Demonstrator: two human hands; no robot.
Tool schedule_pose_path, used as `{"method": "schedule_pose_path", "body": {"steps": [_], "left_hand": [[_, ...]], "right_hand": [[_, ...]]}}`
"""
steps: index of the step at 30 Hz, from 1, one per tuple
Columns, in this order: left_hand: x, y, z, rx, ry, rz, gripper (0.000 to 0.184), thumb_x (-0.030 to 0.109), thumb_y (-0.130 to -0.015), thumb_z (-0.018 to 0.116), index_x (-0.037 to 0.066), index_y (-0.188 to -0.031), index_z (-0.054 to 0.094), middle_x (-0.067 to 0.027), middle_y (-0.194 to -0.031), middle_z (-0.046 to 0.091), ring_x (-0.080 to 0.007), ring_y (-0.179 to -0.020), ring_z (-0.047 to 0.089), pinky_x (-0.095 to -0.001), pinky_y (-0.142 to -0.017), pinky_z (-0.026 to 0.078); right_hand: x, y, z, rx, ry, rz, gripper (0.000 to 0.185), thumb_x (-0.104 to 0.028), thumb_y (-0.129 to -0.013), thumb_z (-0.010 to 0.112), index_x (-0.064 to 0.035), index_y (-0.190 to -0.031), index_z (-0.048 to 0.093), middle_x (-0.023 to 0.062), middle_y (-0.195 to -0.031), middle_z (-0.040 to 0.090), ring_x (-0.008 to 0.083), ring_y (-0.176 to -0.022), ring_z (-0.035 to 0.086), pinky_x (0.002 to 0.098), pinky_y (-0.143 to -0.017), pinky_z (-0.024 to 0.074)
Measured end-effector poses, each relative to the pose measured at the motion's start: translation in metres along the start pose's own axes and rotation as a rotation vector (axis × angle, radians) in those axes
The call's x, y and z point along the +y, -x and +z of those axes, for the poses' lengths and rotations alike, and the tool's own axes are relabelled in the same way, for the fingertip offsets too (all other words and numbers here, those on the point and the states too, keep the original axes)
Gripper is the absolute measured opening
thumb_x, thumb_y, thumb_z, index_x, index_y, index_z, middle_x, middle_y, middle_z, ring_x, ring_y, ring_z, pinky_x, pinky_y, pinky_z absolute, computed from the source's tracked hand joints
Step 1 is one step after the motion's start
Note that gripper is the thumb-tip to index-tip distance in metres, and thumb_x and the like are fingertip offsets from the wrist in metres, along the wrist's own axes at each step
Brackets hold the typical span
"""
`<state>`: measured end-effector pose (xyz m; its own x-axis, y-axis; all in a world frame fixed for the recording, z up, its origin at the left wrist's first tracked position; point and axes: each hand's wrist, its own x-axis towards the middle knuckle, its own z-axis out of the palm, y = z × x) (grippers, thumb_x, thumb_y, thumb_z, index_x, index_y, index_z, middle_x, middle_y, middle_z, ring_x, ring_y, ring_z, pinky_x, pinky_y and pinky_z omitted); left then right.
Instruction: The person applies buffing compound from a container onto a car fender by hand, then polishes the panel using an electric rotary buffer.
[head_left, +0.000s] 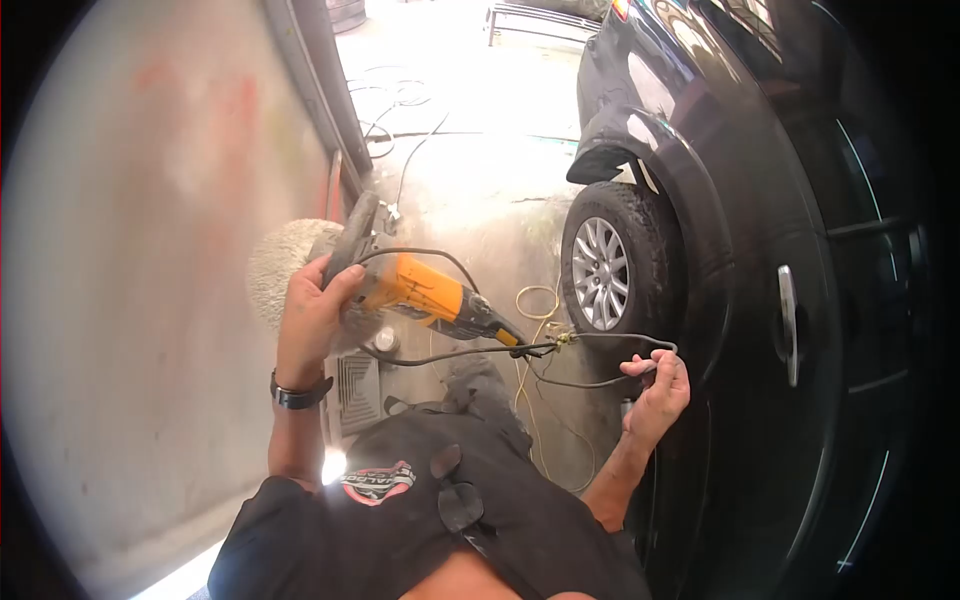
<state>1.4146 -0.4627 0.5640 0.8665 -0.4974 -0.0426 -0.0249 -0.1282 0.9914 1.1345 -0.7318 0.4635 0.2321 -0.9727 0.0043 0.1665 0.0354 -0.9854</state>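
Observation:
My left hand, with a dark watch at its wrist, is closed around the front handle of an orange and black polisher. The polisher's round, pale fluffy pad faces the wall on the left. Its rear end points to the lower right, where a dark power cord comes away and loops across. At the right, beside the black car, the fingers of my right hand are pinched on a bend of this cord. A yellowish tangle or knot sits on the cord between the polisher and that hand.
A black car stands close on my right, with its silver-rimmed wheel ahead. On the left is a pale wall with reddish smears. A floor drain grate and a loose yellow cable lie below; more cables lie farther off.

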Motion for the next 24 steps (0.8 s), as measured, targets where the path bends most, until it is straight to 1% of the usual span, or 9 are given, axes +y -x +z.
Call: {"method": "schedule_pose_path", "body": {"steps": [1, 2, 5, 8, 11, 15, 19, 23, 24], "left_hand": [[-0.014, -0.001, -0.048, 0.024, 0.027, 0.002, 0.021, 0.018, -0.093, 0.064, 0.000, -0.104, 0.067, 0.0092, -0.073, 0.053, 0.0000, -0.060, 0.038, -0.0194, -0.054, 0.030], [-0.015, -0.027, -0.063, 0.041, 0.021, -0.001, 0.021, 0.018, -0.093, 0.064, 0.000, -0.104, 0.067, 0.0093, -0.073, 0.054, 0.0001, -0.060, 0.038, -0.0192, -0.054, 0.030], [-0.026, -0.116, -0.078, 0.089, 0.042, 0.004, 0.021, 0.018, -0.092, 0.064, 0.000, -0.104, 0.067, 0.0093, -0.073, 0.054, 0.0003, -0.058, 0.037, -0.0180, -0.053, 0.028], [-0.020, -0.184, -0.095, 0.097, 0.084, 0.011, 0.017, 0.017, -0.093, 0.064, 0.001, -0.098, 0.066, 0.0094, -0.071, 0.052, 0.0005, -0.055, 0.034, -0.0183, -0.050, 0.025], [-0.005, -0.258, -0.121, 0.109, 0.083, -0.006, 0.018, 0.015, -0.093, 0.062, 0.000, -0.104, 0.062, 0.0098, -0.069, 0.043, 0.0000, -0.056, 0.033, -0.0187, -0.051, 0.026], [0.003, -0.355, -0.129, 0.122, 0.106, 0.019, 0.020, 0.015, -0.094, 0.062, -0.001, -0.107, 0.061, 0.0098, -0.069, 0.042, 0.0001, -0.056, 0.032, -0.0186, -0.050, 0.026], [0.008, -0.474, -0.147, 0.087, 0.084, 0.049, 0.021, 0.015, -0.094, 0.063, -0.001, -0.108, 0.061, 0.0099, -0.068, 0.042, -0.0001, -0.056, 0.032, -0.0185, -0.050, 0.026], [0.014, -0.610, -0.146, 0.027, 0.118, 0.021, 0.013, 0.016, -0.093, 0.063, 0.003, -0.095, 0.064, 0.0086, -0.068, 0.049, -0.0008, -0.056, 0.035, -0.0201, -0.050, 0.026], [0.020, -0.638, -0.143, 0.029, 0.083, 0.048, 0.013, 0.016, -0.093, 0.064, 0.003, -0.097, 0.064, 0.0091, -0.068, 0.047, -0.0005, -0.056, 0.035, -0.0198, -0.050, 0.025]], "right_hand": [[0.005, 0.028, 0.035, -0.034, 0.023, -0.046, 0.025, -0.018, -0.102, 0.049, 0.0013, -0.088, 0.057, 0.0103, -0.062, 0.063, 0.0174, -0.059, 0.063, 0.0337, -0.081, 0.0535], [0.013, 0.017, 0.065, -0.055, 0.029, -0.066, 0.025, -0.018, -0.102, 0.049, 0.0011, -0.087, 0.057, 0.0103, -0.063, 0.063, 0.0168, -0.060, 0.063, 0.0332, -0.080, 0.0531], [0.024, -0.042, 0.148, -0.103, 0.064, -0.138, 0.025, -0.014, -0.102, 0.048, 0.0013, -0.085, 0.058, 0.0105, -0.065, 0.066, 0.0135, -0.067, 0.062, 0.0304, -0.079, 0.0498], [0.010, -0.083, 0.229, -0.147, 0.131, -0.262, 0.026, -0.017, -0.103, 0.050, 0.0015, -0.086, 0.058, 0.0092, -0.066, 0.067, 0.0118, -0.064, 0.061, 0.0270, -0.073, 0.0475], [0.001, -0.120, 0.310, -0.156, 0.147, -0.295, 0.027, -0.019, -0.103, 0.050, 0.0012, -0.086, 0.058, 0.0087, -0.066, 0.067, 0.0106, -0.063, 0.060, 0.0264, -0.073, 0.0472], [0.011, -0.189, 0.390, -0.095, 0.219, -0.413, 0.027, -0.020, -0.103, 0.051, 0.0008, -0.087, 0.058, 0.0087, -0.066, 0.068, 0.0101, -0.062, 0.058, 0.0263, -0.073, 0.0470], [0.027, -0.250, 0.493, -0.077, 0.164, -0.426, 0.023, -0.017, -0.102, 0.052, 0.0008, -0.087, 0.057, 0.0084, -0.066, 0.068, 0.0095, -0.063, 0.058, 0.0266, -0.074, 0.0473], [0.030, -0.312, 0.579, -0.033, 0.183, -0.373, 0.021, -0.015, -0.101, 0.054, -0.0006, -0.087, 0.057, 0.0084, -0.068, 0.068, 0.0083, -0.060, 0.057, 0.0247, -0.065, 0.0481], [0.034, -0.325, 0.599, -0.054, 0.207, -0.379, 0.020, -0.015, -0.101, 0.054, -0.0008, -0.087, 0.057, 0.0082, -0.068, 0.068, 0.0082, -0.060, 0.058, 0.0241, -0.062, 0.0479]]}}
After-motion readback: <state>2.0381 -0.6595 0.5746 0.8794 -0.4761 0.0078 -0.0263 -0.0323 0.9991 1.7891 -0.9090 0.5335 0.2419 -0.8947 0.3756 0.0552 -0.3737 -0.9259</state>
